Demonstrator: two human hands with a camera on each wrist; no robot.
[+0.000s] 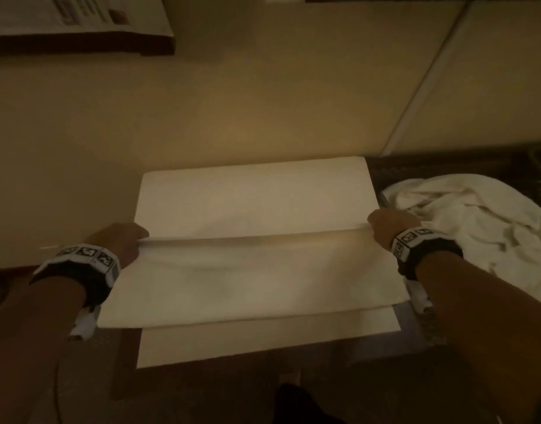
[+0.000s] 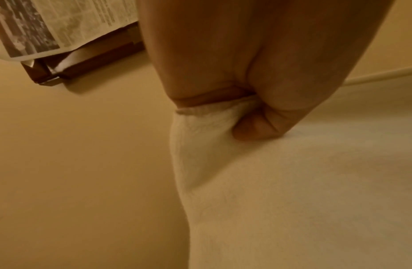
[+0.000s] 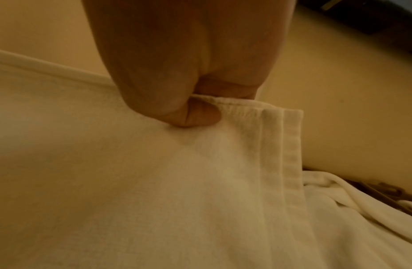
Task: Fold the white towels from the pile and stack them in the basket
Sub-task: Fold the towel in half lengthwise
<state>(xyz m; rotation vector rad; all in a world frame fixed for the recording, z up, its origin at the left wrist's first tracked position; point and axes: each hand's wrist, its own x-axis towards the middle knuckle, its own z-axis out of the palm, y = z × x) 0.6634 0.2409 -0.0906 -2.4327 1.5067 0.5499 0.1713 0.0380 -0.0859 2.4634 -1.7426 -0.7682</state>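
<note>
A white towel (image 1: 257, 270) lies spread on the pale table (image 1: 202, 117), its near part hanging over the front edge. My left hand (image 1: 122, 240) pinches the towel's left edge (image 2: 200, 138) between thumb and curled fingers. My right hand (image 1: 385, 223) pinches the hemmed right edge (image 3: 269, 127) the same way. Between the hands a raised fold line runs across the towel. A crumpled pile of white towels (image 1: 464, 228) lies to the right, close beside my right wrist. No basket shows in any view.
A dark wooden frame with a newspaper (image 1: 73, 22) on it sits at the table's far left. A pale panel edge (image 1: 428, 75) runs diagonally at the far right. Dark patterned floor (image 1: 202, 393) lies below the table's front edge.
</note>
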